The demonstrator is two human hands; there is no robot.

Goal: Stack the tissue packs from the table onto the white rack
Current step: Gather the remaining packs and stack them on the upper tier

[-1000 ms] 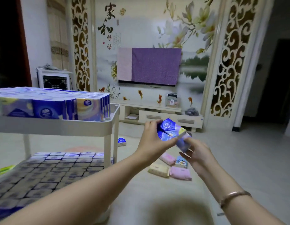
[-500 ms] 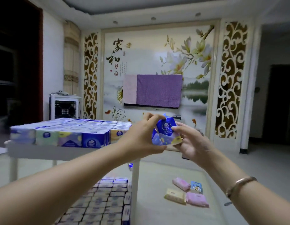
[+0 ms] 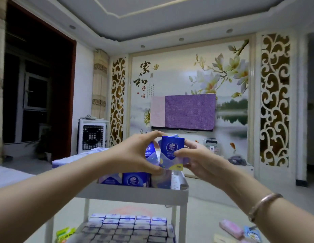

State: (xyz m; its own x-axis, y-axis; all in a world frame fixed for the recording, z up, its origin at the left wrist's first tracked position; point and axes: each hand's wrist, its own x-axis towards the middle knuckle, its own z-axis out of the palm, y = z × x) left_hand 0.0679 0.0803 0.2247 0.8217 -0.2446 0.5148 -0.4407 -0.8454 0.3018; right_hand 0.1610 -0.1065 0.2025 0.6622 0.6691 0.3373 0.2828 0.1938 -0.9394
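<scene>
While both hands pinched a bunch of small blue plastic-wrapped tissue packs (image 3: 172, 154) at frame centre | left hand (image 3: 135, 155), right hand (image 3: 196, 159) | just above white plastic rack (image 3: 135, 192), top tier nearly full | risk: splayed packs might slip, toppling the standing rows

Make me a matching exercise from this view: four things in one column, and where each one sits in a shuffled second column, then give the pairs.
Things:
1. blue tissue pack
2. pink pack
3. purple cloth
4. bracelet

Places:
A. on the right wrist
B. draped over the screen on the wall
C. held in both hands above the top shelf of the white rack
D. lying on the floor at lower right

Pairs: 1-C, 2-D, 3-B, 4-A
</scene>
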